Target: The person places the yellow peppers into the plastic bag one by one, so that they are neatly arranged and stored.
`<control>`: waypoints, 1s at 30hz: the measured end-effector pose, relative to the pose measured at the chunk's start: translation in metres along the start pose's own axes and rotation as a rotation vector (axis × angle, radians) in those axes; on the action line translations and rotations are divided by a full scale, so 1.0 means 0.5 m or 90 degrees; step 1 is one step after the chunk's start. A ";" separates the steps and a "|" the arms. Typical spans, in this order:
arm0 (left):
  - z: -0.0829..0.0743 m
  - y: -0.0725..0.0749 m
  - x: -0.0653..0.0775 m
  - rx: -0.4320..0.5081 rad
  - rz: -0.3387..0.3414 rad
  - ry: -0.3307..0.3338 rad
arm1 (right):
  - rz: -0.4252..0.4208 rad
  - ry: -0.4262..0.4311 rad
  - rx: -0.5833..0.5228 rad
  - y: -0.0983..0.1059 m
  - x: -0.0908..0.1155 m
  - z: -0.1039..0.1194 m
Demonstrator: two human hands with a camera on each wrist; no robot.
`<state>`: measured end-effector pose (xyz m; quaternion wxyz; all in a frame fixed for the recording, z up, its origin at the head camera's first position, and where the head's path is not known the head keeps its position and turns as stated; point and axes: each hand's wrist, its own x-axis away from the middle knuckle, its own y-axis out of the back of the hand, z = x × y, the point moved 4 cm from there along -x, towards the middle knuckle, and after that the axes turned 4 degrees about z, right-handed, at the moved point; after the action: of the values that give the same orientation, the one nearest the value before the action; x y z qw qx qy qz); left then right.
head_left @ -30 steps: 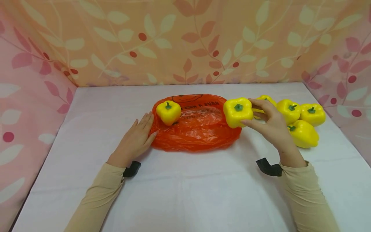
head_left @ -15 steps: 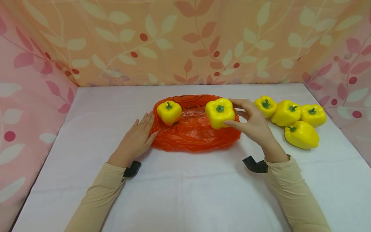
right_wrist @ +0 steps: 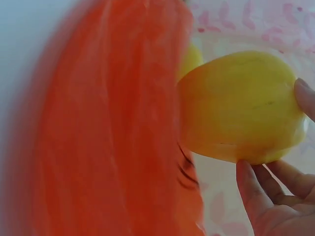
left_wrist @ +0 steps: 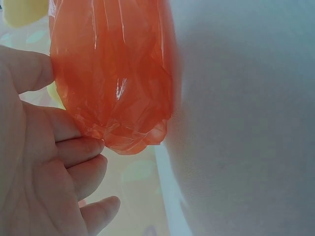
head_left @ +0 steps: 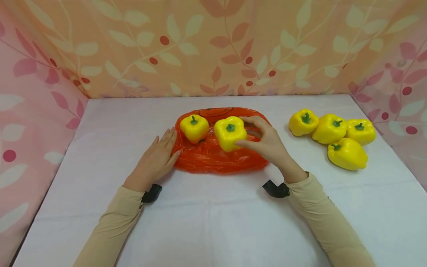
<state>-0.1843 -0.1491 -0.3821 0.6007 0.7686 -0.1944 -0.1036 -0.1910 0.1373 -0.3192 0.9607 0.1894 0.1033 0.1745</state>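
A red plastic bag [head_left: 220,161] lies opened out on the white table, dark print on its far inner side. One yellow bell pepper [head_left: 194,128] sits upright in its left part. My right hand [head_left: 267,142] grips a second yellow bell pepper [head_left: 230,135] between thumb and fingers, over the middle of the bag, stem toward the head camera. In the right wrist view, the bag's wall hides one end of this held pepper [right_wrist: 241,105]. My left hand [head_left: 151,159] touches the bag's left edge with fingers extended; in the left wrist view its fingertips [left_wrist: 91,147] meet the red plastic.
To the right, several yellow bell peppers [head_left: 330,128] stand in a cluster, with one lying on its side [head_left: 348,154] in front. Leaf-patterned cloth [head_left: 213,48] borders the table at the back and sides. Black wrist mounts [head_left: 276,189] stick out below both hands.
My right hand has carried its bell pepper leftward, from the bag's right rim to above its middle, close to the first pepper. The left hand has stayed in place.
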 end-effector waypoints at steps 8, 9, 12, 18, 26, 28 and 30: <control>0.002 0.000 -0.001 -0.001 -0.009 -0.016 | 0.028 -0.007 -0.035 -0.057 -0.024 -0.013; 0.002 0.000 -0.001 -0.001 -0.010 -0.017 | 0.029 -0.007 -0.036 -0.062 -0.026 -0.015; 0.002 0.000 -0.001 0.001 -0.015 -0.021 | 0.035 -0.003 -0.045 -0.074 -0.031 -0.020; 0.004 0.000 0.000 0.002 -0.024 -0.024 | 0.056 -0.026 -0.069 -0.095 -0.037 -0.032; 0.004 -0.001 0.000 -0.002 -0.019 -0.017 | 0.062 -0.044 -0.060 -0.123 -0.047 -0.041; 0.004 -0.002 0.000 -0.004 -0.014 -0.015 | 0.062 -0.043 -0.061 -0.128 -0.048 -0.043; 0.004 -0.002 -0.001 -0.005 -0.008 -0.011 | 0.063 -0.044 -0.064 -0.134 -0.049 -0.046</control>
<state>-0.1852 -0.1505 -0.3838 0.6013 0.7665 -0.1944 -0.1150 -0.1997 0.0777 -0.3634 0.9622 0.1514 0.0519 0.2202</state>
